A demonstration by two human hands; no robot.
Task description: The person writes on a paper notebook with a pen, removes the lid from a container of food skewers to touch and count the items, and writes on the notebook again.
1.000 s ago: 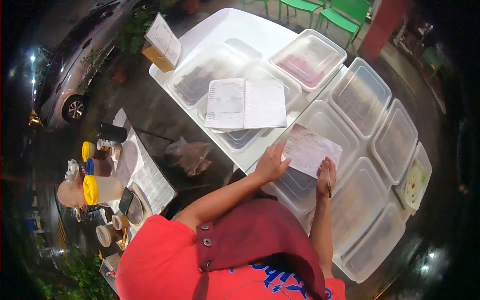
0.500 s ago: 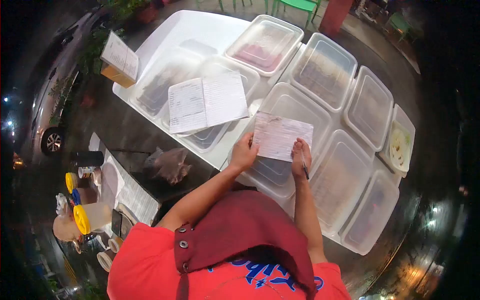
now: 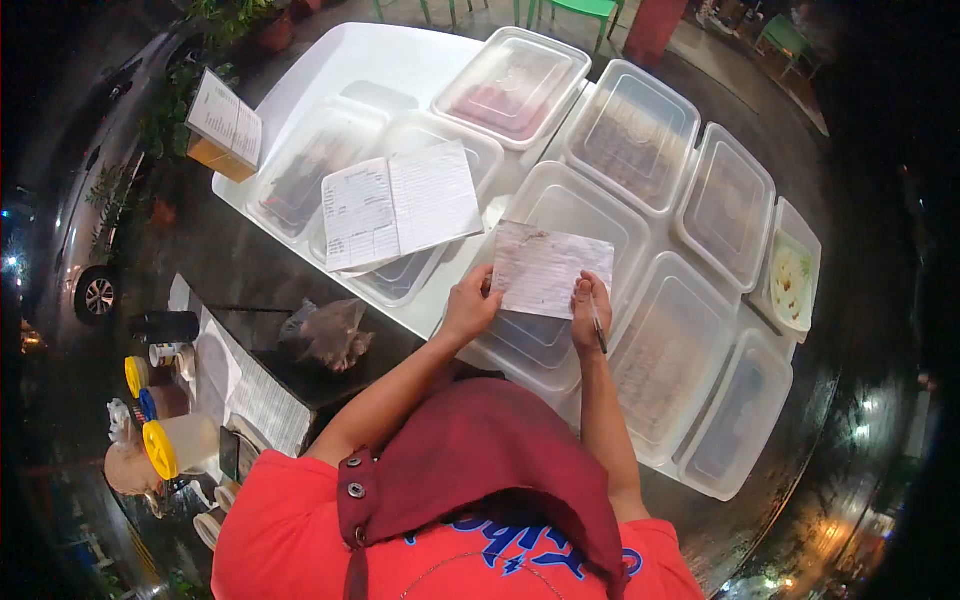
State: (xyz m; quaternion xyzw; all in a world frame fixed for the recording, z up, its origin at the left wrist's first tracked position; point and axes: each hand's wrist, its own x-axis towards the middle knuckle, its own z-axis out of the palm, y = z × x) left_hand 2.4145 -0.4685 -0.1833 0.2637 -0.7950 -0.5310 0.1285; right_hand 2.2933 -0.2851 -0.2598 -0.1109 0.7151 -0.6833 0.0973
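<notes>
A lined sheet of paper (image 3: 553, 265) with handwriting is held up over the lidded plastic boxes. My left hand (image 3: 471, 305) pinches its lower left edge between thumb and fingers. On the right edge, my right hand (image 3: 590, 312) grips the same sheet and also holds a pen (image 3: 600, 335), which points down along the wrist. An open notebook (image 3: 400, 207) with written pages lies to the left, on top of box lids. Beneath the sheet is a translucent lidded box (image 3: 530, 352), partly covered by the paper and my hands.
Several lidded boxes, one with pink contents (image 3: 513, 90), cover the white table (image 3: 375, 50). A menu stand (image 3: 225, 125) is at its left corner. On the lower left, a side table bears papers (image 3: 265, 395) and a yellow-lidded jar (image 3: 180, 447). A plastic bag (image 3: 335, 335) lies between.
The whole scene has shifted slightly left in view as the camera turned. Both hands keep their hold on the sheet, and the pen stays in my right hand.
</notes>
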